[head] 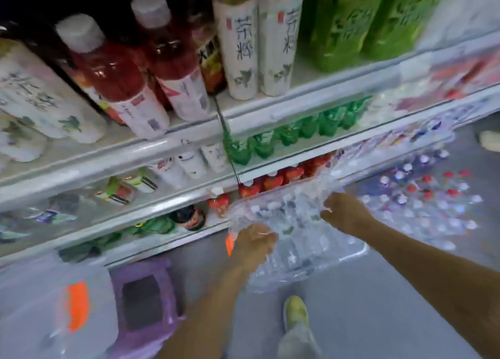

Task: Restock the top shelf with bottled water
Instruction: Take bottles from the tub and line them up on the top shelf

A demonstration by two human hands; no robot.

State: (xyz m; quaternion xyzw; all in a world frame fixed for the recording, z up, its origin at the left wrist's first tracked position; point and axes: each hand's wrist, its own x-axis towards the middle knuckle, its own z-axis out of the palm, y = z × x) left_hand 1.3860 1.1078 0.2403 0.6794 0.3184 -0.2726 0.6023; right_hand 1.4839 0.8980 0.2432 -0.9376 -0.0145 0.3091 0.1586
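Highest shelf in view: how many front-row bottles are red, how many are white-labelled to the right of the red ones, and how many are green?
Red bottles: 2
White-labelled bottles: 2
Green bottles: 2
Total: 6

Whole shot is smeared with motion blur. The water pack [295, 239] is a shiny haze, can't count bottles in it. Lower shelf labels [189, 163] are unreadable. Top row bottles [349, 20] are cut off by the far edge, and the shoe [295, 314] is fuzzy.
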